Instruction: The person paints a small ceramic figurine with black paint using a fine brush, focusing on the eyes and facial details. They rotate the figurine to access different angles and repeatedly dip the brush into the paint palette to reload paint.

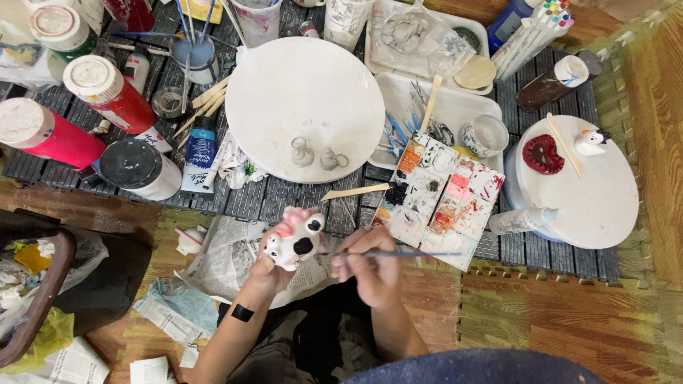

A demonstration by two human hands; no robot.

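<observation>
Nearest us, our right hand pinches a thin paintbrush with a blue handle, fingers curled tight. The brush lies level, handle toward the paint-stained palette and tip at the small white ceramic figurine with black patches and pink top. Our left hand grips the figurine from below over the crumpled newspaper, just off the bench's near edge, tilted up and rightward.

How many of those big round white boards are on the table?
2: a large round board at centre holding two tiny figures, and a smaller one at right with a red piece. More may be hidden.
</observation>
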